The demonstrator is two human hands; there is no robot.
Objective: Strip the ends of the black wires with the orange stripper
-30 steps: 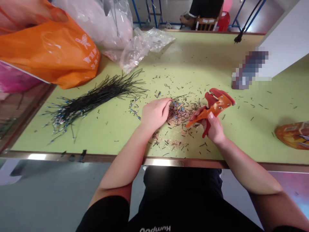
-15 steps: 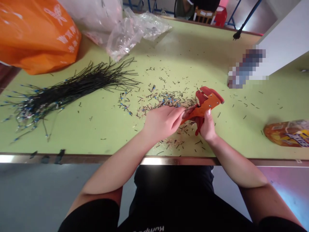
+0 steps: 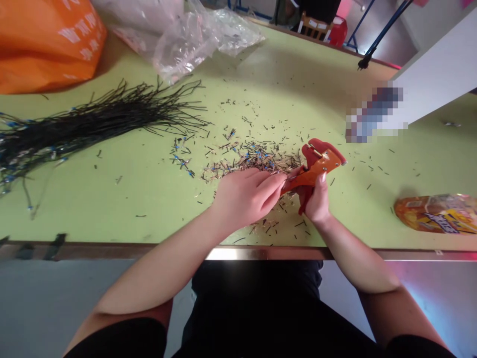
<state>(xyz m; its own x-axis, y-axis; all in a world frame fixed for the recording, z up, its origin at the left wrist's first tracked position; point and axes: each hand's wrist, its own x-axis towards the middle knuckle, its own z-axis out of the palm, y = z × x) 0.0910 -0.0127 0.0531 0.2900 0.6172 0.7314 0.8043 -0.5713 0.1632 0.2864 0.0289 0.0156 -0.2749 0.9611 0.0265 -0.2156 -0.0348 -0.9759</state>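
Note:
My right hand [image 3: 318, 200] is wrapped round the handles of an orange and red wire stripping tool [image 3: 321, 166], held above the table. Just left of the tool, my left hand [image 3: 251, 194] is closed with thumb and fingers pinched on a thin dark wire [image 3: 292, 177]. That wire reaches toward the tool's jaws; its tip is too small to make out. Under and behind both hands lie cut wire scraps [image 3: 261, 156], black, copper and blue. A long bundle of black wires [image 3: 112, 114] lies to the left, with blue and silvery ends at its far left.
An orange bag [image 3: 44, 49] and clear plastic bags [image 3: 186, 44] lie at the back left. A drink bottle [image 3: 436, 214] lies on its side at the right. A white panel [image 3: 436, 74] and a black plug [image 3: 364, 62] are at the back right of the green table [image 3: 112, 209].
The view has shifted a little, so the wire bundle and bottle appear further left. My left hand and the tool keep nearly the same places; the wire between them shows less.

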